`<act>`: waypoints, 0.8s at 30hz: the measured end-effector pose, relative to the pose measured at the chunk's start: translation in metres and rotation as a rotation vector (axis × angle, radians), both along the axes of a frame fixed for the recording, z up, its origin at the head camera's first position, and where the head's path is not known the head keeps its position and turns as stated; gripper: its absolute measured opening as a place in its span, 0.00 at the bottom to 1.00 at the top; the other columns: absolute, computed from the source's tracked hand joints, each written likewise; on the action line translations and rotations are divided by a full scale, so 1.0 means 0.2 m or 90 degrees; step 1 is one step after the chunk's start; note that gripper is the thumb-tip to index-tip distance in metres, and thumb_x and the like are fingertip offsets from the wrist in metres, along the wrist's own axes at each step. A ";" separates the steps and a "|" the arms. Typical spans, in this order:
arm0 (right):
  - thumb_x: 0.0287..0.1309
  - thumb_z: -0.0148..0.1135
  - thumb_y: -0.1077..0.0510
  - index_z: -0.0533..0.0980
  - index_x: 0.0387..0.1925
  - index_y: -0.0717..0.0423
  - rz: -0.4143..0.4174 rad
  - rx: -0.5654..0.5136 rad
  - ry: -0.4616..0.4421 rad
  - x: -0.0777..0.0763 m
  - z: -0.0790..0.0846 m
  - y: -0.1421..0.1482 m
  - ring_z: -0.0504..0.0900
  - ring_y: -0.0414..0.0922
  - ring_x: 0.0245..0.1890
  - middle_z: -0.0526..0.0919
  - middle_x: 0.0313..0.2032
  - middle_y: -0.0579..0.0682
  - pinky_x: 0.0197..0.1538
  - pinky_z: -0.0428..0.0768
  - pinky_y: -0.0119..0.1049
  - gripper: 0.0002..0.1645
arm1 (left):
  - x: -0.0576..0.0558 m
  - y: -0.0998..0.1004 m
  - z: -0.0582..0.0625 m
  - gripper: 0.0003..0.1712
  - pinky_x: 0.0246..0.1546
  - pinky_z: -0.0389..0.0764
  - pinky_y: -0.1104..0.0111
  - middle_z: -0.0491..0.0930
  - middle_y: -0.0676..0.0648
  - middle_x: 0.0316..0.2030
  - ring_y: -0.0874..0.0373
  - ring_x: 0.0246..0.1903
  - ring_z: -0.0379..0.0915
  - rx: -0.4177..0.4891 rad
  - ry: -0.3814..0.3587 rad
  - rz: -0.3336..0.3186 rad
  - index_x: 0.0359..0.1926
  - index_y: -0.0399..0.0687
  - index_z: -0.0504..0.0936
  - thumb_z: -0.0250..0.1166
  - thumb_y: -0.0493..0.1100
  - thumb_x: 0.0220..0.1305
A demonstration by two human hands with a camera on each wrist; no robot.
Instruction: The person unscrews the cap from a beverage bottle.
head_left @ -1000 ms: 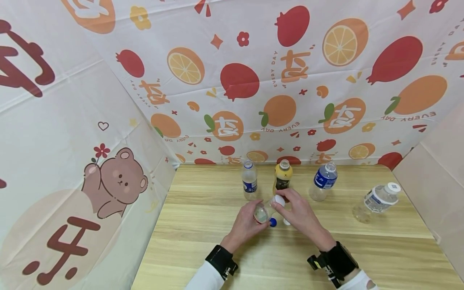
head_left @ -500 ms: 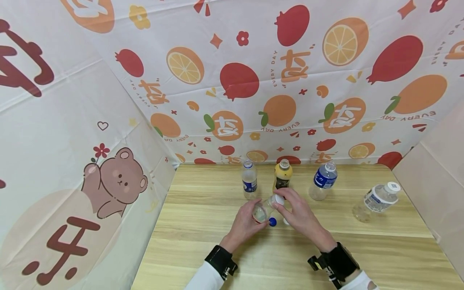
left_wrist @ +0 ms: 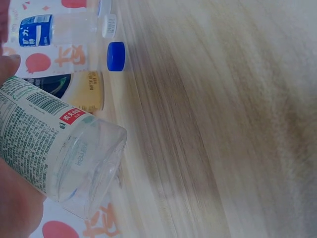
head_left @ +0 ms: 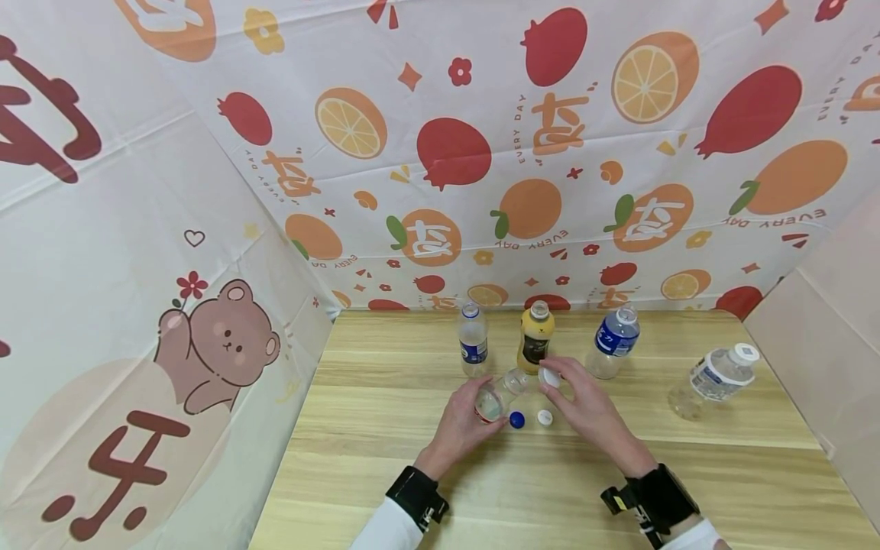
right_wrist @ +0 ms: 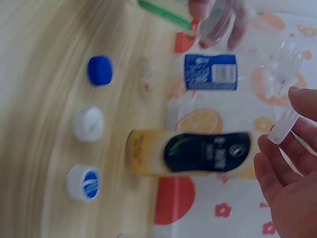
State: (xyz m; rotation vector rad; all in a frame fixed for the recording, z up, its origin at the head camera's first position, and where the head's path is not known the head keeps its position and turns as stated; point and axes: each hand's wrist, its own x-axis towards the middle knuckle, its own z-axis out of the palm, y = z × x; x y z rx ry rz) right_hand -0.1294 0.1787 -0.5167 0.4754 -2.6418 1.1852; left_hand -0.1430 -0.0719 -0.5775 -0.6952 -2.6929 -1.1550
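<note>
In the head view my left hand [head_left: 459, 424] grips a clear plastic bottle [head_left: 507, 386] round its body, tilted with its uncovered neck toward the right. The left wrist view shows the printed label [left_wrist: 37, 134] and the bottle's transparent base. A white cap [head_left: 549, 376] is pinched between the thumb and fingers of my right hand [head_left: 584, 401], a short way right of the neck. Seen from the right wrist, this cap [right_wrist: 284, 124] is edge-on at the fingertips. On the table below lie a blue cap [head_left: 517, 419] and a white cap [head_left: 545, 417].
Behind the hands stand a blue-labelled bottle [head_left: 473, 341], a yellow bottle [head_left: 538, 328] without a cap and another blue-labelled bottle [head_left: 614, 344]. A capped clear bottle [head_left: 715, 382] is at the right. A third loose cap [right_wrist: 83, 182] shows in the right wrist view.
The white cap has come off the bottle's neck and moved right in my right hand. My left hand has shifted slightly left with the bottle.
</note>
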 end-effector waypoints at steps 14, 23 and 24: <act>0.70 0.65 0.60 0.75 0.62 0.65 -0.064 0.023 -0.079 0.01 -0.17 0.19 0.80 0.61 0.56 0.78 0.60 0.64 0.54 0.82 0.60 0.23 | 0.01 -0.02 0.01 0.46 0.55 0.82 0.55 0.80 0.44 0.57 0.50 0.54 0.78 0.012 -0.016 0.007 0.68 0.40 0.72 0.83 0.46 0.50; 0.63 0.69 0.66 0.78 0.57 0.69 -0.080 0.049 -0.019 0.02 -0.30 0.27 0.82 0.58 0.50 0.81 0.54 0.64 0.48 0.83 0.55 0.21 | 0.02 -0.03 0.01 0.46 0.54 0.82 0.54 0.80 0.44 0.57 0.49 0.54 0.78 0.008 -0.005 0.008 0.68 0.42 0.71 0.83 0.47 0.51; 0.63 0.69 0.67 0.78 0.57 0.69 -0.081 0.050 -0.022 0.03 -0.31 0.28 0.82 0.58 0.50 0.81 0.54 0.65 0.48 0.83 0.56 0.21 | 0.03 -0.03 0.01 0.46 0.54 0.82 0.54 0.80 0.44 0.57 0.49 0.54 0.78 0.009 -0.004 0.008 0.68 0.42 0.71 0.83 0.47 0.51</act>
